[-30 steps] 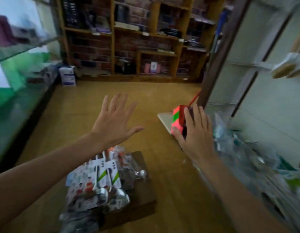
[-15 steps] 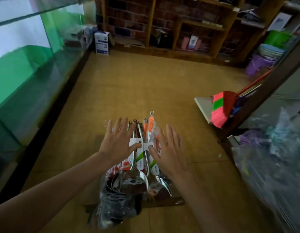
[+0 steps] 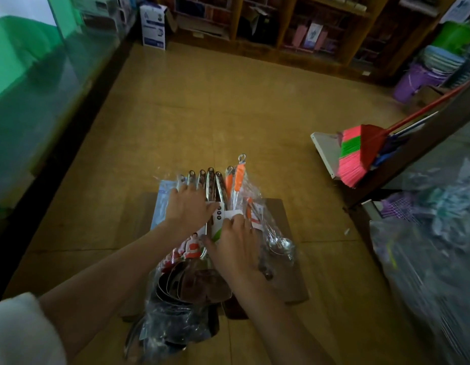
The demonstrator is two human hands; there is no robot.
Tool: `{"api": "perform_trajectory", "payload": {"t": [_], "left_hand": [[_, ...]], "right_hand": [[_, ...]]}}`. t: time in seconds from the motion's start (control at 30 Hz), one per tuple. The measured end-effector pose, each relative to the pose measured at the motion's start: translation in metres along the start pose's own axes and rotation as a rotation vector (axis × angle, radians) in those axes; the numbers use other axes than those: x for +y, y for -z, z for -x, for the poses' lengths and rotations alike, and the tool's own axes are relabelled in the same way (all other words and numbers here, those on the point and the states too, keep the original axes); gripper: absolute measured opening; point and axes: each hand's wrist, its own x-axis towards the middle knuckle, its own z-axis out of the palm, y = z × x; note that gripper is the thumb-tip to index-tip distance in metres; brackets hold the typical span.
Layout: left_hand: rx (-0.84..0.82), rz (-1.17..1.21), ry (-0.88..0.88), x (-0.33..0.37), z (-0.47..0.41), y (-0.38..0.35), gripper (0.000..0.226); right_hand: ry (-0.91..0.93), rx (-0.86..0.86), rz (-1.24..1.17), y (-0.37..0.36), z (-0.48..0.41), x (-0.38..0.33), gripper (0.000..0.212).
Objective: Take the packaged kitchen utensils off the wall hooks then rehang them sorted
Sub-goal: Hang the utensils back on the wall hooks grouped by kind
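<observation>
A pile of packaged kitchen utensils [image 3: 218, 188] lies on a low brown board [image 3: 286, 259] on the floor: steel ladles and spatulas in clear plastic with white cards, and two orange-handled ones [image 3: 237, 177]. My left hand [image 3: 187, 206] rests flat on the steel handles with its fingers spread. Just to its right, my right hand [image 3: 235, 241] sits on the white cards, fingertips bent down onto one card [image 3: 232, 214] and thumb stretched to the left. The ladle bowls [image 3: 186, 283] lie nearest me, under my forearms.
A pink and green broom [image 3: 352, 156] and a white dustpan [image 3: 326, 151] lean against a dark frame on the right. Plastic-wrapped goods [image 3: 426, 233] hang at the right edge. A glass counter [image 3: 44, 96] runs along the left. Wooden shelves [image 3: 294, 30] stand at the back.
My view has tilted down onto the pile. Both hands, raised and open before, have dropped onto the packaged utensils, the right one curling its fingertips on a card.
</observation>
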Motion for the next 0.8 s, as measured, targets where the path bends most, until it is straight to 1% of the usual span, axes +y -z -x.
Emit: {"api": "perform_trajectory", "payload": {"t": [0.07, 0.13, 0.27, 0.33, 0.4, 0.53, 0.67, 0.73, 0.8], "left_hand": [[-0.031, 0.033, 0.040, 0.009, -0.006, 0.001, 0.068], [-0.088, 0.099, 0.118, 0.018, -0.009, 0.004, 0.066], [-0.174, 0.338, 0.317, 0.018, -0.028, 0.008, 0.043], [-0.205, 0.379, 0.356, 0.016, -0.036, 0.012, 0.030], [-0.241, 0.369, 0.365, 0.015, -0.040, 0.015, 0.025], [-0.307, 0.312, 0.347, 0.015, -0.044, 0.023, 0.040], [-0.318, 0.291, 0.361, 0.017, -0.045, 0.025, 0.039], [-0.288, 0.329, 0.348, 0.015, -0.045, 0.025, 0.047], [-0.222, 0.358, 0.324, 0.013, -0.044, 0.027, 0.056]], "right_hand": [[-0.057, -0.070, -0.045, -0.003, 0.000, -0.006, 0.062], [-0.103, -0.120, -0.065, -0.010, -0.003, -0.011, 0.055], [-0.207, -0.116, -0.129, -0.017, -0.009, -0.021, 0.035], [-0.224, -0.109, -0.157, -0.018, -0.006, -0.024, 0.037], [-0.229, -0.108, -0.188, -0.018, -0.003, -0.026, 0.039], [-0.289, -0.157, -0.303, -0.010, -0.003, -0.025, 0.042], [-0.331, -0.194, -0.408, -0.003, -0.002, -0.023, 0.059], [-0.343, -0.201, -0.482, -0.001, 0.000, -0.024, 0.071], [-0.349, -0.172, -0.542, 0.001, 0.000, -0.022, 0.078]]}}
